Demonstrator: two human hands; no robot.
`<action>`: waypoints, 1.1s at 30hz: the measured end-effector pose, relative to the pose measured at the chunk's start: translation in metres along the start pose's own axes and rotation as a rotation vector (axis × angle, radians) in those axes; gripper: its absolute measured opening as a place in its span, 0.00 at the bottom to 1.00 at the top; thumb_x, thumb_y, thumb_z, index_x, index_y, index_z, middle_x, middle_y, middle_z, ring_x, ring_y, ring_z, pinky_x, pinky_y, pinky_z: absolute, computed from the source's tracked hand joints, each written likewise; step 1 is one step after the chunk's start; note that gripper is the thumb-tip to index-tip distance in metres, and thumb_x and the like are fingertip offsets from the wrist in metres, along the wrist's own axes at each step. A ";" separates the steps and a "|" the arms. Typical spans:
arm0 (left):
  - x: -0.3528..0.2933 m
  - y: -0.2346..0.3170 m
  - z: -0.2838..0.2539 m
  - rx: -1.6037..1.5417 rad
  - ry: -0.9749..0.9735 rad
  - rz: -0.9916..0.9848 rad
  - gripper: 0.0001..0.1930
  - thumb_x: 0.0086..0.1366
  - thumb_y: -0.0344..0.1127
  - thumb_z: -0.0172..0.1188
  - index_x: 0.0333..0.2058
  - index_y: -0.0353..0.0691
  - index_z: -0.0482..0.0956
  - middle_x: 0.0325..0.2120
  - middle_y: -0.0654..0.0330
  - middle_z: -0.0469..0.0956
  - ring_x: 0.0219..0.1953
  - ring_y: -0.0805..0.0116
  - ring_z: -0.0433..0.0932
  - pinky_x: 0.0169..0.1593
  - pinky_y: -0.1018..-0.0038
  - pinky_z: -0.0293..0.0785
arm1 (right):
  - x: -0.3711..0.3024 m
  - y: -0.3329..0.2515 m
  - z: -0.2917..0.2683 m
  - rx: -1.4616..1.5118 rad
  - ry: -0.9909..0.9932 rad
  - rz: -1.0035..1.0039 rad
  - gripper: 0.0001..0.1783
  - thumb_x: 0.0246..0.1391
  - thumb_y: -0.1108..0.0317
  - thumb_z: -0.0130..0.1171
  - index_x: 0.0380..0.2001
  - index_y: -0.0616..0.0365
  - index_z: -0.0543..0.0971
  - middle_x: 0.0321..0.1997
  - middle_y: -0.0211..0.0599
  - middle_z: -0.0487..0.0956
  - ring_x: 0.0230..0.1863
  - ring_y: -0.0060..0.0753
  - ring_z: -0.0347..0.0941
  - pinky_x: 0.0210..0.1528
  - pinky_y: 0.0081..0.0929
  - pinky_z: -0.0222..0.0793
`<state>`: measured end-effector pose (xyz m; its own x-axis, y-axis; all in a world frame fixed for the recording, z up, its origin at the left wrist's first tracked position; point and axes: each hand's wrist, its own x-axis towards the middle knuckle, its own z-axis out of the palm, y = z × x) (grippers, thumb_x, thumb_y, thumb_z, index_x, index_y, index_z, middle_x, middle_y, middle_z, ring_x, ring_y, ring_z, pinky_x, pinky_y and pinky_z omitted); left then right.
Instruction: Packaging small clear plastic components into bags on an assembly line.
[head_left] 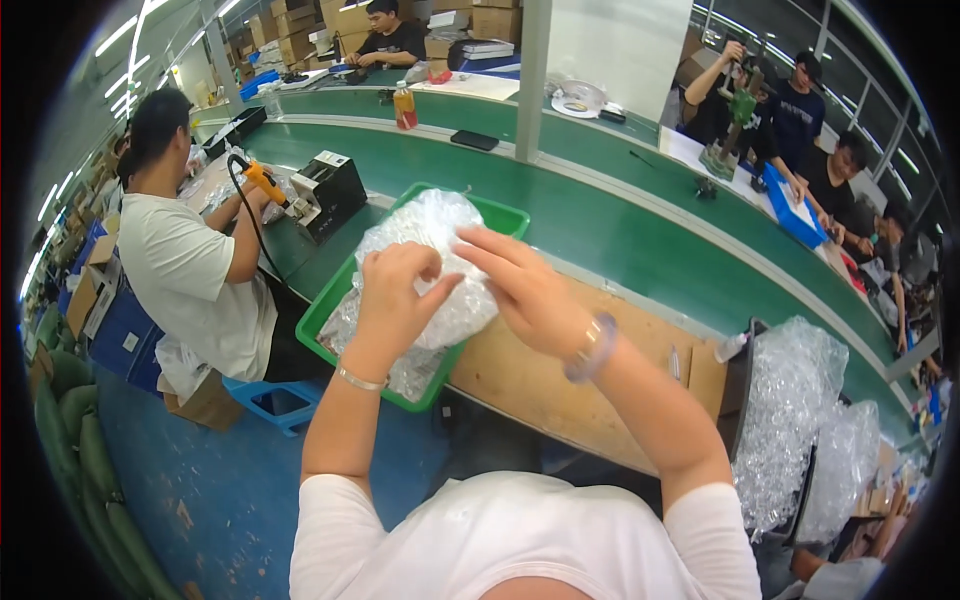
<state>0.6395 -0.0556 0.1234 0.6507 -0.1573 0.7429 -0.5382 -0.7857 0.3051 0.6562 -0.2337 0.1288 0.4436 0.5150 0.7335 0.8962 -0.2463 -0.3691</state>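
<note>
My left hand (395, 300) and my right hand (525, 290) both grip a bundle of clear bubble wrap (430, 235), held above a green plastic tray (330, 310). The left fingers pinch the wrap's lower left side; the right hand lies over its right side, fingers spread along the top. More clear wrapped pieces lie in the tray beneath. What the wrap encloses is hidden. A thin bracelet circles my left wrist and a beaded one my right.
A wooden bench top (560, 380) stands under my right arm, beside a green conveyor belt (620, 225). A heap of bubble wrap (800, 420) fills a bin at right. A person on the left (185, 270) holds an orange power screwdriver (265, 185). Other people sit across the belt.
</note>
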 end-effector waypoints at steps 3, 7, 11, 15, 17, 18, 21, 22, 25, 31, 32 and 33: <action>0.003 -0.010 -0.020 0.080 -0.047 0.032 0.14 0.42 0.39 0.65 0.18 0.42 0.67 0.16 0.65 0.67 0.23 0.66 0.67 0.34 0.71 0.58 | 0.044 0.026 0.020 -0.092 -0.182 -0.156 0.15 0.44 0.76 0.51 0.39 0.58 0.71 0.40 0.38 0.72 0.44 0.41 0.65 0.47 0.33 0.60; 0.007 -0.028 -0.036 0.195 -0.160 0.019 0.18 0.41 0.46 0.65 0.16 0.43 0.66 0.16 0.65 0.66 0.23 0.67 0.67 0.35 0.69 0.55 | 0.077 0.037 0.015 -0.224 -0.543 -0.289 0.09 0.41 0.67 0.57 0.26 0.55 0.70 0.29 0.34 0.70 0.35 0.39 0.65 0.38 0.32 0.60; 0.002 -0.043 -0.045 -0.013 -0.366 0.238 0.18 0.42 0.49 0.63 0.13 0.47 0.65 0.14 0.65 0.64 0.21 0.67 0.65 0.34 0.68 0.56 | 0.085 0.032 0.020 0.057 -0.781 -0.405 0.14 0.40 0.61 0.59 0.15 0.54 0.66 0.19 0.31 0.65 0.26 0.38 0.62 0.29 0.32 0.57; -0.019 -0.047 -0.044 -0.206 -0.280 0.397 0.16 0.44 0.45 0.62 0.13 0.48 0.63 0.13 0.68 0.59 0.19 0.70 0.61 0.30 0.71 0.55 | 0.085 0.021 0.018 0.219 -0.833 -0.428 0.15 0.41 0.62 0.59 0.12 0.52 0.64 0.17 0.29 0.63 0.23 0.35 0.62 0.26 0.30 0.55; -0.021 -0.049 -0.046 -0.258 -0.226 0.410 0.16 0.45 0.44 0.62 0.13 0.49 0.62 0.13 0.69 0.58 0.19 0.71 0.60 0.29 0.73 0.55 | 0.087 0.022 0.017 0.272 -0.854 -0.508 0.13 0.41 0.64 0.59 0.13 0.52 0.65 0.17 0.27 0.62 0.22 0.30 0.60 0.25 0.26 0.52; -0.022 -0.051 -0.048 -0.332 -0.247 0.407 0.15 0.46 0.42 0.61 0.13 0.49 0.62 0.13 0.69 0.56 0.19 0.72 0.59 0.29 0.74 0.55 | 0.087 0.025 0.017 0.287 -0.871 -0.504 0.13 0.41 0.64 0.59 0.13 0.52 0.65 0.17 0.27 0.62 0.22 0.30 0.60 0.25 0.26 0.52; -0.022 -0.060 -0.050 -0.434 -0.275 0.387 0.13 0.47 0.38 0.60 0.14 0.48 0.62 0.14 0.69 0.56 0.19 0.73 0.58 0.28 0.77 0.54 | 0.090 0.034 0.015 0.306 -0.885 -0.526 0.10 0.40 0.65 0.59 0.16 0.52 0.69 0.18 0.24 0.62 0.22 0.26 0.59 0.25 0.24 0.50; -0.024 -0.064 -0.050 -0.433 -0.281 0.394 0.12 0.47 0.38 0.59 0.15 0.48 0.63 0.14 0.70 0.57 0.19 0.74 0.59 0.28 0.77 0.54 | 0.091 0.036 0.015 0.311 -0.870 -0.533 0.09 0.40 0.65 0.60 0.17 0.52 0.70 0.18 0.24 0.62 0.21 0.26 0.58 0.25 0.24 0.50; -0.025 -0.076 -0.052 -0.422 -0.293 0.400 0.11 0.47 0.37 0.58 0.15 0.48 0.65 0.14 0.70 0.58 0.19 0.74 0.60 0.28 0.77 0.54 | 0.092 0.046 0.014 0.287 -0.842 -0.555 0.09 0.39 0.64 0.60 0.17 0.53 0.71 0.18 0.23 0.63 0.20 0.25 0.58 0.25 0.23 0.50; -0.027 -0.075 -0.050 -0.007 -0.036 0.518 0.08 0.47 0.38 0.57 0.17 0.50 0.67 0.17 0.72 0.63 0.23 0.78 0.65 0.35 0.76 0.56 | 0.095 0.041 0.004 -0.041 -0.707 -0.631 0.10 0.39 0.64 0.61 0.16 0.53 0.71 0.17 0.23 0.64 0.18 0.25 0.58 0.24 0.22 0.50; -0.029 -0.075 -0.047 0.128 0.125 0.585 0.07 0.48 0.39 0.57 0.17 0.50 0.67 0.18 0.72 0.65 0.25 0.79 0.66 0.38 0.75 0.55 | 0.096 0.038 0.004 -0.132 -0.667 -0.617 0.09 0.39 0.65 0.61 0.17 0.53 0.71 0.18 0.23 0.65 0.19 0.25 0.59 0.24 0.22 0.51; -0.030 -0.073 -0.045 0.133 0.131 0.592 0.07 0.48 0.39 0.57 0.17 0.50 0.67 0.18 0.72 0.65 0.25 0.79 0.66 0.38 0.75 0.55 | 0.097 0.033 0.005 -0.140 -0.663 -0.624 0.09 0.39 0.65 0.61 0.17 0.53 0.71 0.18 0.23 0.65 0.19 0.25 0.59 0.24 0.22 0.51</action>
<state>0.6350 0.0330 0.1059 0.1866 -0.5211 0.8328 -0.7111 -0.6566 -0.2515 0.7288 -0.1881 0.1849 -0.1778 0.9425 0.2829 0.9834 0.1593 0.0872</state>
